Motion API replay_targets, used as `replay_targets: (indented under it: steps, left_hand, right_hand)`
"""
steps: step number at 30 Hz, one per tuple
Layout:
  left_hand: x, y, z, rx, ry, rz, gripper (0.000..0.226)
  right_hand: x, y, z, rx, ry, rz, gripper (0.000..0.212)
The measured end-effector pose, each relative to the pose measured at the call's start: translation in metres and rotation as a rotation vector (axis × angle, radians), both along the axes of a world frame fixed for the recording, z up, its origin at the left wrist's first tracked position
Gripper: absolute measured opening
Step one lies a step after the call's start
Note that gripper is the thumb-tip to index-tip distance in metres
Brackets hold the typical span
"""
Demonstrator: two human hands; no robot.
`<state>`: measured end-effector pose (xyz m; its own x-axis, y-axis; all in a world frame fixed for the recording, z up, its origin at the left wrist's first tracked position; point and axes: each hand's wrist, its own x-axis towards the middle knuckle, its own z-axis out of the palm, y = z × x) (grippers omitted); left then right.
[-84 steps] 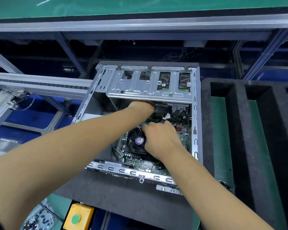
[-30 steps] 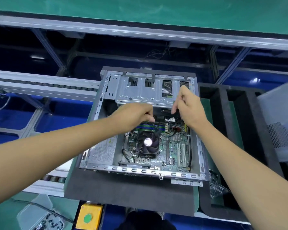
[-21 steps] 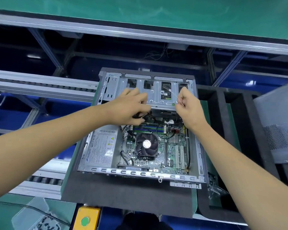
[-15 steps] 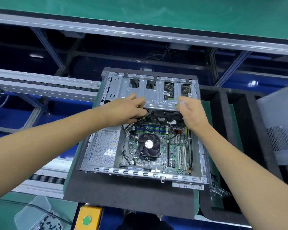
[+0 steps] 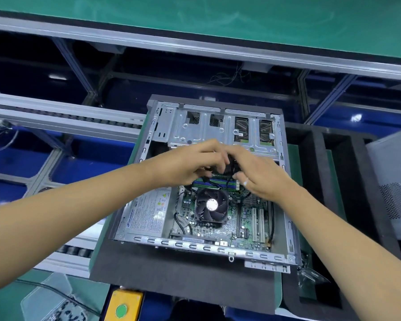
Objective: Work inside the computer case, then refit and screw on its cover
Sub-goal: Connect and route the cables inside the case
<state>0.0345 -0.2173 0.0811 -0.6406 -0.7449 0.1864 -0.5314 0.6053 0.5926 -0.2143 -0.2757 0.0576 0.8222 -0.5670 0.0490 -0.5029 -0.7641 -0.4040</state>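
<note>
Open case (image 5: 148, 140) lies flat on a dark foam pad (image 5: 183, 281) on the green bench (image 5: 5, 297), cover off, board showing. Both hands are in over the memory slots, just below the drive cage (image 5: 218, 130). Left hand (image 5: 190, 165) has its fingers curled onto a dark cable bundle (image 5: 227, 167); right hand (image 5: 262, 177) curls in from the other side, fingertips on the same bundle, the two hands touching. The hands hide the connector itself. Fan (image 5: 211, 205) sits just below them, the power supply (image 5: 146, 214) to its left. A perforated grey cover (image 5: 396, 181) leans at the right edge, beyond black foam trays (image 5: 333, 205). Near side: a yellow box with a green button (image 5: 123, 306), and a clear tub of screws (image 5: 53, 306).
</note>
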Motion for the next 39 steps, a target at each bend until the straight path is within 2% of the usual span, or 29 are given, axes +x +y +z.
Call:
replay_targets:
  steps: [3, 6, 8, 10, 12, 14, 16, 18, 20, 26, 33, 35, 37, 39]
  left_hand:
    - [0.007, -0.001, -0.004, -0.075, -0.066, -0.014, 0.046]
    - [0.017, 0.001, -0.011, -0.014, -0.109, 0.164, 0.038]
    - [0.022, 0.001, -0.014, 0.003, -0.32, 0.199, 0.038]
    - [0.019, -0.001, -0.013, 0.111, -0.564, 0.093, 0.029]
    - [0.008, -0.008, -0.011, 0.199, -0.817, 0.036, 0.023]
    - [-0.007, -0.018, -0.01, 0.231, -1.052, 0.038, 0.025]
    - [-0.022, -0.027, -0.016, 0.317, -1.179, 0.081, 0.024]
    - [-0.035, -0.032, -0.025, 0.381, -1.174, 0.167, 0.023]
    - [-0.045, -0.033, -0.035, 0.354, -1.157, 0.202, 0.027]
    - [-0.046, -0.034, -0.052, 0.242, -1.112, 0.153, 0.027]
    - [-0.048, -0.029, -0.047, 0.155, -1.29, 0.051, 0.027]
    - [-0.04, -0.031, -0.041, 0.161, -1.216, 0.1, 0.033]
    - [-0.031, -0.033, -0.035, 0.215, -1.038, 0.195, 0.039]
    - [-0.028, -0.032, -0.035, 0.318, -0.855, 0.297, 0.031]
  right_hand:
    - [-0.001, 0.001, 0.0, 0.075, -0.043, -0.045, 0.058]
    - [-0.004, 0.001, 0.0, 0.107, -0.085, -0.117, 0.033]
    - [-0.005, 0.001, 0.0, 0.07, -0.16, -0.106, 0.027]
    - [-0.007, -0.001, 0.002, 0.055, -0.248, -0.062, 0.028]
    - [-0.009, -0.002, 0.003, 0.023, -0.259, 0.014, 0.035]
    - [-0.009, -0.002, 0.005, 0.028, -0.28, 0.03, 0.028]
    - [-0.009, -0.002, 0.007, 0.048, -0.316, 0.004, 0.026]
    - [-0.01, -0.002, 0.007, 0.058, -0.315, -0.007, 0.023]
    - [-0.011, -0.003, 0.007, 0.059, -0.31, -0.003, 0.019]
    - [-0.012, -0.004, 0.005, 0.095, -0.378, -0.03, 0.007]
    - [-0.01, -0.006, 0.004, 0.101, -0.428, -0.051, 0.016]
    - [-0.011, -0.005, 0.004, 0.094, -0.42, -0.046, 0.015]
    - [-0.01, -0.007, 0.003, 0.105, -0.437, -0.088, 0.026]
    - [-0.009, -0.007, 0.002, 0.097, -0.42, -0.089, 0.026]
